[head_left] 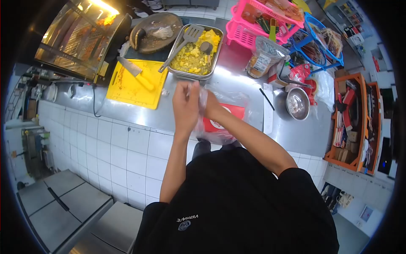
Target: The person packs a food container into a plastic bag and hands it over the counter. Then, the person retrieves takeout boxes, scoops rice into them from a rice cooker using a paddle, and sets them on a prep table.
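Close together at the counter's front edge, my left hand and my right hand both have their fingers closed on thin clear plastic, which looks like part of a bag. The left fingers are curled with the thumb side up; the right fingertips are partly hidden behind the plastic. Below and beside the right wrist lies a clear plastic bag around a flat red packet with white print. Just beyond my hands stands a metal tray of yellow chopped food with a slotted spatula and a ladle.
To the left, a knife lies on a yellow cutting board beside a round wooden block and a lit glass cabinet. A metal bowl, a black stick and pink and blue baskets are to the right.
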Motion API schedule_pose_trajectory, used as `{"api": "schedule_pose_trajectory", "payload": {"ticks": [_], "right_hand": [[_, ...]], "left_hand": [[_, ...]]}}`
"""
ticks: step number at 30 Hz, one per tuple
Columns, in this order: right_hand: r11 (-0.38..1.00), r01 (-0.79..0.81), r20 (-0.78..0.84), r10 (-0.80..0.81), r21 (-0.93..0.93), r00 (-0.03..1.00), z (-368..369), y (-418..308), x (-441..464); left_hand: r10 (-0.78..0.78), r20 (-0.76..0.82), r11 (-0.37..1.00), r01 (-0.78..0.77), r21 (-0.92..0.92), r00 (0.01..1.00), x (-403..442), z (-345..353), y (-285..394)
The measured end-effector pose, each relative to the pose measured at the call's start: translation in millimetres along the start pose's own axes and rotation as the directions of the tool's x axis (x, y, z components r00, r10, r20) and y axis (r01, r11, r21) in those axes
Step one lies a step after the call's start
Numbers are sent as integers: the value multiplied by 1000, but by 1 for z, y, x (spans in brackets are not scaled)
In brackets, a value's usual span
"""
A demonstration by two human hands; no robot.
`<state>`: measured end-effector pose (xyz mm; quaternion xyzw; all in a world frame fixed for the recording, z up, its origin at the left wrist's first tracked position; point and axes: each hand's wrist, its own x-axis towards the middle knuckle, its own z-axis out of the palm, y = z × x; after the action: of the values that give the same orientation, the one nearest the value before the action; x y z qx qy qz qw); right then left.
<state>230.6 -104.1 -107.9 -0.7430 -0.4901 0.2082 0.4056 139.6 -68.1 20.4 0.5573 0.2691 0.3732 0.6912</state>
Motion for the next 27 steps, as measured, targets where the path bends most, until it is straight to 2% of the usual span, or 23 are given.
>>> {"api": "schedule_pose_trajectory", "payload": {"ticks": [2, 3, 5, 8, 10, 11, 14, 18, 21, 24, 25, 27], "right_hand": [[988, 5, 107, 12, -153, 994, 8, -9, 6], [954, 8, 195, 53, -300, 979, 10, -21, 11], [881, 44, 313, 119, -470, 942, 15, -30, 14], [804, 131, 442, 175, -580, 880, 35, -34, 18], [748, 226, 529, 192, -625, 827, 38, -39, 23], [726, 269, 568, 200, -633, 799, 29, -37, 20], [736, 344, 680, 211, -583, 702, -7, -43, 18], [922, 189, 807, 181, -338, 562, -50, -71, 30], [832, 193, 671, 259, -520, 695, -56, -82, 23], [947, -25, 692, 251, -320, 676, -34, -70, 29], [934, 14, 686, 253, -358, 682, -38, -72, 25], [892, 98, 676, 258, -441, 691, -58, -81, 21]], "left_hand": [[62, -22, 989, -64, -133, 998, 23, 13, -12], [32, 24, 993, -29, -117, 999, 27, 13, -6], [-51, 120, 996, 60, -70, 991, 19, 5, 6], [-119, 219, 989, 134, -54, 968, 2, -6, 12], [-104, 99, 994, 107, -24, 990, 6, -24, 2], [-111, -16, 987, 109, -119, 994, 10, -34, -2], [-156, -113, 983, 142, -120, 981, 18, -47, 6], [-190, -168, 982, 187, -29, 967, 21, -48, 11], [-227, -130, 972, 232, 31, 965, 20, -37, 18], [-256, -52, 959, 260, 108, 965, 18, -30, 21], [-266, -31, 954, 267, 133, 964, 18, -30, 23], [-254, -84, 953, 264, 147, 963, 19, -31, 24]]}}
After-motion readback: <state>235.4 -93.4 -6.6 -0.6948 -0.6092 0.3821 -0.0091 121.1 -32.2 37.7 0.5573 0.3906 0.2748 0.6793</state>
